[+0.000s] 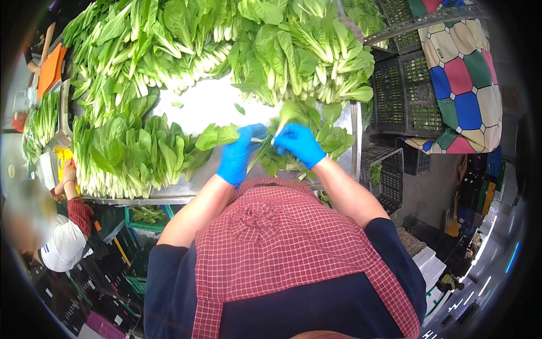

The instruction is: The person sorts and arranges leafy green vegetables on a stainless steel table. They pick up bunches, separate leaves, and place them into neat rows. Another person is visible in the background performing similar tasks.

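My left hand (242,154), in a blue glove, is closed around a leafy green (218,135). Its leaves point left and its pale stem end sticks out on the right. Close beside it, my right hand (300,145), gloved in blue too, pinches the white stalk of another leafy green (291,112), blurred and held leaf-up. Loose leaves (334,137) lie under and to the right of my right hand. A thick row of leafy greens (131,152) stands to the left of my hands, pale stems toward me.
Large heaps of the same greens (169,38) cover the far side of the metal table (203,99). Black plastic crates (383,95) stand to the right, partly under a patterned cloth (463,80). A co-worker (63,241) is at the left, near a yellow package (63,163).
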Motion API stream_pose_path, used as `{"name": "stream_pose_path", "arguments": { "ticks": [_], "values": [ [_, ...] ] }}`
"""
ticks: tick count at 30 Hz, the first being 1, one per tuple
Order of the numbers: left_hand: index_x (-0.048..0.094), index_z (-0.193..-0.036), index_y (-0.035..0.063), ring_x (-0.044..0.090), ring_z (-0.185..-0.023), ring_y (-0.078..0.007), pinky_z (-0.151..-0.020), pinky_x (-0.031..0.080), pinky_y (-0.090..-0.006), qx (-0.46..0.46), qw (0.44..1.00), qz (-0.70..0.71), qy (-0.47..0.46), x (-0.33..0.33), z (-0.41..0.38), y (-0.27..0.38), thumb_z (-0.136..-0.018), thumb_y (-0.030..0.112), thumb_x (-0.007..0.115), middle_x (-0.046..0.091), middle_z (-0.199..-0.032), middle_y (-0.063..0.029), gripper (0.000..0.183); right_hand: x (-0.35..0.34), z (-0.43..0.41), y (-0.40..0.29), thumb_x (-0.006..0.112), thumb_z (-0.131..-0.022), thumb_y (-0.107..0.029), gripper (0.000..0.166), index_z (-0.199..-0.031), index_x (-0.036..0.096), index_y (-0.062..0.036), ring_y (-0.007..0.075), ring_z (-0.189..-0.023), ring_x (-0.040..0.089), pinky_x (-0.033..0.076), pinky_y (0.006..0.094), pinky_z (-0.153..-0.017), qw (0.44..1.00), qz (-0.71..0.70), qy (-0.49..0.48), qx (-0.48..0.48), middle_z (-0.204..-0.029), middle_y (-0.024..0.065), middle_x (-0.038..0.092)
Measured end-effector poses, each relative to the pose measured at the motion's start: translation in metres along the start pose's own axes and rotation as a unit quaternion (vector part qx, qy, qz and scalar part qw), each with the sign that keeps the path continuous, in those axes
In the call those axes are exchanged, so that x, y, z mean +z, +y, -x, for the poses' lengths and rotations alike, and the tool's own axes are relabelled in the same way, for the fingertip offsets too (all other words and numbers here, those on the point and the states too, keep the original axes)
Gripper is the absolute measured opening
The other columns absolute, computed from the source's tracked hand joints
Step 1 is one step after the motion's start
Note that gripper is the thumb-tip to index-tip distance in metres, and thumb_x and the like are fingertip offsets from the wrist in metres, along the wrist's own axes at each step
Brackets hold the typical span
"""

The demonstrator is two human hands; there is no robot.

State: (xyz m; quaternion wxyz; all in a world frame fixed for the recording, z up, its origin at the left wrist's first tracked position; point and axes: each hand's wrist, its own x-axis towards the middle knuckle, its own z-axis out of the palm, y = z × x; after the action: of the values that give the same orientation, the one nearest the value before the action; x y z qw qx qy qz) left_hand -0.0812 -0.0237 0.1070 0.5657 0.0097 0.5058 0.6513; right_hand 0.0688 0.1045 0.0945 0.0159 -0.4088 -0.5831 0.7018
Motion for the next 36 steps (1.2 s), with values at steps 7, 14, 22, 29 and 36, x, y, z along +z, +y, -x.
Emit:
{"name": "stream_pose_path", "arguments": {
  "ticks": [7, 14, 22, 29, 36],
  "values": [
    [0.063, -0.115, 0.0046, 0.062, -0.092, -0.0155, -0.082, 0.048, -0.0290, 0.007, 0.997, -0.067, -0.026, 0.000, -0.003, -0.004, -0.093, 0.026, 0.059, 0.066, -0.102, -0.0070, 0.031, -0.120, -0.076, -0.080, 0.076, -0.076, -0.035, 0.047, -0.111, 0.062, -0.0060, 0.0248, -0.084, 0.064, 0.051, 0.0361, -0.074, 0.841, 0.262, 0.420, -0.217, -0.090, 0.0108, 0.065],
    [0.060, -0.121, 0.0042, 0.060, -0.096, -0.0147, -0.082, 0.048, -0.0273, 0.012, 0.992, -0.107, -0.064, 0.026, -0.011, 0.015, -0.094, 0.023, 0.057, 0.065, -0.107, -0.0073, 0.033, -0.136, -0.086, -0.080, 0.071, -0.082, -0.023, 0.037, -0.108, 0.062, 0.0019, 0.0176, -0.064, 0.063, 0.051, 0.0310, -0.062, 0.941, 0.031, 0.292, -0.166, -0.085, 0.0108, 0.070],
    [0.058, -0.121, 0.0023, 0.060, -0.094, -0.0144, -0.079, 0.049, -0.0273, 0.067, 0.995, -0.017, -0.078, 0.059, -0.044, 0.027, -0.092, 0.017, 0.061, 0.064, -0.107, -0.0067, 0.033, -0.044, -0.017, -0.057, 0.061, -0.092, -0.017, 0.027, -0.110, 0.064, 0.0025, 0.0113, -0.063, 0.062, 0.048, 0.0247, -0.058, 0.982, -0.060, 0.112, -0.143, -0.084, 0.0077, 0.069],
    [0.063, -0.101, 0.0040, 0.059, -0.081, -0.0126, -0.071, 0.048, -0.0264, -0.013, 0.990, 0.078, -0.113, 0.044, -0.048, 0.018, -0.088, 0.015, 0.067, 0.063, -0.091, -0.0041, 0.018, -0.019, -0.017, -0.032, 0.056, -0.095, -0.014, 0.026, -0.115, 0.058, 0.0035, 0.0168, -0.069, 0.065, 0.053, 0.0272, -0.064, 0.990, -0.045, 0.041, -0.127, -0.090, 0.0128, 0.069],
    [0.059, -0.112, 0.0000, 0.061, -0.102, -0.0248, -0.092, 0.047, -0.0384, -0.062, 0.987, 0.104, -0.106, 0.037, -0.050, -0.004, -0.095, 0.021, 0.056, 0.062, -0.113, -0.0131, 0.027, 0.002, -0.008, -0.023, 0.054, -0.096, -0.015, 0.021, -0.108, 0.058, 0.0007, 0.0158, -0.067, 0.065, 0.052, 0.0266, -0.059, 0.973, -0.159, 0.142, -0.084, -0.088, 0.0113, 0.068]
  ]
}}
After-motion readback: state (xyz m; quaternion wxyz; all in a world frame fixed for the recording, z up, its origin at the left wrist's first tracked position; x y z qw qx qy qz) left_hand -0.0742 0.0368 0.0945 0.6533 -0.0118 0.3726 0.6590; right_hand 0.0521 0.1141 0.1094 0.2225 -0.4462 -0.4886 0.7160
